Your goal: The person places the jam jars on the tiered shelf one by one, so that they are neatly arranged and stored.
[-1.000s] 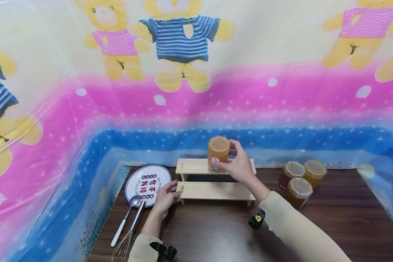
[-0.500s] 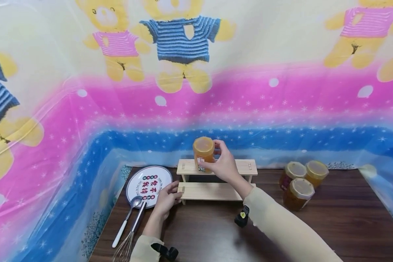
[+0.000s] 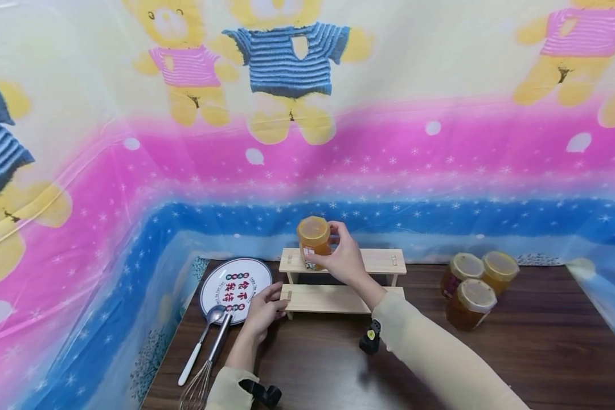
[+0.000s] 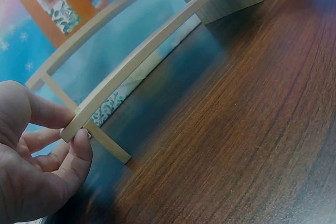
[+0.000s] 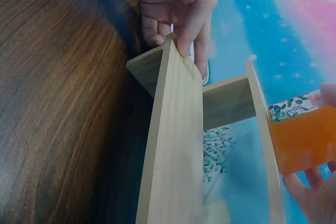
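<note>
In the head view my right hand (image 3: pixel 345 259) holds a jar of amber contents with a yellow lid (image 3: pixel 314 236) between thumb and fingers. The jar stands upright at the left part of the upper tier of a two-tier wooden rack (image 3: pixel 328 299); in the right wrist view the jar's base (image 5: pixel 286 145) meets the upper board. My left hand (image 3: pixel 261 313) pinches the left end of the lower board, thumb on one face and fingers on the other, as the left wrist view shows at the board end (image 4: pixel 79 121).
Three lidded jars (image 3: pixel 470 304) stand grouped at the table's right. Left of the rack lies a round white plate (image 3: pixel 217 285) with printed characters. A white-handled spoon (image 3: pixel 189 364) and a whisk (image 3: pixel 205 370) lean on its edge. A patterned cloth (image 3: pixel 369 182) hangs behind the dark wooden table (image 3: pixel 328 364).
My right hand has moved left along the upper tier with the jar, from near its middle to its left part. The left hand keeps its grip on the lower board.
</note>
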Available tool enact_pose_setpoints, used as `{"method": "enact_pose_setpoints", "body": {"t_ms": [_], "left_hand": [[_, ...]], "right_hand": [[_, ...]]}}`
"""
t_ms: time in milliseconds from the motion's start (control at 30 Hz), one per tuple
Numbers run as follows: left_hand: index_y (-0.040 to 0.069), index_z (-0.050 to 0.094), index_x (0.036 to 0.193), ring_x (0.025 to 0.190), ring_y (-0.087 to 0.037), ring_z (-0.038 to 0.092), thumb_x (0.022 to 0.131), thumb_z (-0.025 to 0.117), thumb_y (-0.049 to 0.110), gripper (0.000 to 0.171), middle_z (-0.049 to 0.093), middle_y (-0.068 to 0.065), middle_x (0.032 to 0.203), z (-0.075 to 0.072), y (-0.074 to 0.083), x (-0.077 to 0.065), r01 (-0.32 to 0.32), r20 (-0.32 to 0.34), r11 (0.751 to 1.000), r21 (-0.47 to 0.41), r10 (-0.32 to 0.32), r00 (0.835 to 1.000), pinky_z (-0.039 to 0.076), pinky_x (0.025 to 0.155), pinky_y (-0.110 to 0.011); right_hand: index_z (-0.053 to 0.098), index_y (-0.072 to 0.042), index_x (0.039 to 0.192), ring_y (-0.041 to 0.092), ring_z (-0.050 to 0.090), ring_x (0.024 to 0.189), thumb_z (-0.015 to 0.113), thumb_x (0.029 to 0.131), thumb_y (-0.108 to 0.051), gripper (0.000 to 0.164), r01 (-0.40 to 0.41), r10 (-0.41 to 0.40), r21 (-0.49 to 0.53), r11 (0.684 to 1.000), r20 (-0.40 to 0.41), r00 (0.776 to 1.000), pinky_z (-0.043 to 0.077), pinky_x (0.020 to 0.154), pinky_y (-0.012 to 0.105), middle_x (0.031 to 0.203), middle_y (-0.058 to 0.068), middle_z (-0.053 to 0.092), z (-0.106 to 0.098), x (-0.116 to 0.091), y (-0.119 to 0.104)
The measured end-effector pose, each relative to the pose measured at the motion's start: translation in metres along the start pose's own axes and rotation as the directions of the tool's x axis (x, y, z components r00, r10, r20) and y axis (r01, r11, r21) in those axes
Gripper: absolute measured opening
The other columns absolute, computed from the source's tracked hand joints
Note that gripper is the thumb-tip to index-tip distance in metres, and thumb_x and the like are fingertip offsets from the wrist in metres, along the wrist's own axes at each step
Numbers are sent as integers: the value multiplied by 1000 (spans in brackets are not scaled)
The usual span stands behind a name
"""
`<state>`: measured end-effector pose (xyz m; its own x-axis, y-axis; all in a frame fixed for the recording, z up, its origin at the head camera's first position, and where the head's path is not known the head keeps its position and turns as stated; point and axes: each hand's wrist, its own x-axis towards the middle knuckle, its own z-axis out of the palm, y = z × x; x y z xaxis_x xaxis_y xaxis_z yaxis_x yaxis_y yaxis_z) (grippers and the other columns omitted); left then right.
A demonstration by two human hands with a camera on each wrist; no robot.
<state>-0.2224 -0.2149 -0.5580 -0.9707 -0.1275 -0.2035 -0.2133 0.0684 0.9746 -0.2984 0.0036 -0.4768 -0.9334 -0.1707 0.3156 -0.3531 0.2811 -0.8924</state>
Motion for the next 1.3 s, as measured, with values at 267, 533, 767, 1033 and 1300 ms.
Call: {"method": "enact_pose_setpoints", "body": {"t_ms": [267,533,767,1033,1300], "left_hand": [[-5,48,151,101,-29,67,93,63,-3,59,61,-27,135,2,1,0,10,7,1000,-6,-10,1000,58,75,-31],[-4,47,151,102,-31,67,93,62,-4,60,61,-27,136,2,1,0,21,6,1000,-7,-21,1000,58,75,-31],[-3,48,151,101,-28,67,94,61,-3,59,61,-26,136,1,-1,1,31,5,1000,2,-31,999,58,76,-31],[-4,47,152,102,-29,67,93,63,-3,60,60,-27,136,1,1,0,16,-1,1000,2,-16,1000,58,76,-32],[-6,46,151,101,-29,67,93,61,-4,60,59,-29,137,0,7,-4,20,7,1000,11,-20,1000,59,79,-36]], "right_hand": [[48,-21,141,24,59,115,95,76,-29,81,-17,16,-17,1000,-12,1000,52,95,50,127,1,57,2,1,2],[47,-22,141,25,59,118,94,77,-26,79,-50,50,11,999,3,999,52,98,52,128,1,56,2,1,-1],[46,-22,144,27,58,122,94,78,-25,81,-76,75,36,996,32,997,51,100,53,132,2,55,0,-2,-2],[43,-24,150,31,57,126,94,78,-28,89,-65,63,57,996,50,997,50,100,59,138,2,55,-7,-6,-1],[39,-15,156,42,52,132,94,78,-28,96,-84,80,88,993,40,996,49,101,61,145,11,53,-23,-14,1]]}}
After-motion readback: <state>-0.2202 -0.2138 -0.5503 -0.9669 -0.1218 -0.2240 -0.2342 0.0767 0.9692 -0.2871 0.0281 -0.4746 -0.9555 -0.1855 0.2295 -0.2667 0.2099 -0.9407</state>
